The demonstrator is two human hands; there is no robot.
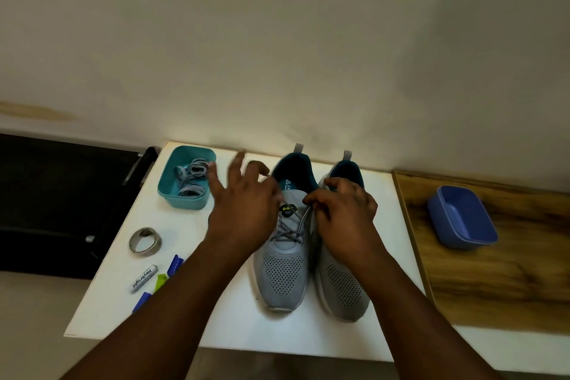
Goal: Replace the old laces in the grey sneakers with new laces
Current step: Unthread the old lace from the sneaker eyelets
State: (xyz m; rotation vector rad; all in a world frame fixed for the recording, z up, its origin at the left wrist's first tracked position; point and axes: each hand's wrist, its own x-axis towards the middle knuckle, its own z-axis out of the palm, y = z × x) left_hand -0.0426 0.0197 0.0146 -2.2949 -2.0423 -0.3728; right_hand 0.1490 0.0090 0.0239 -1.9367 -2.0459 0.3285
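Two grey mesh sneakers [285, 259] sit side by side on the white table [101, 302]. Right hand [345, 210] pinches the left sneaker's grey lace [303, 219]; left hand [243, 207] hovers with fingers spread. Teal tub of grey laces [186, 177] lies at ten o'clock

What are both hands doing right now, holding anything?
Left hand: open, fingers spread over the left sneaker, holding nothing.
Right hand: pinching the old lace of the left sneaker.
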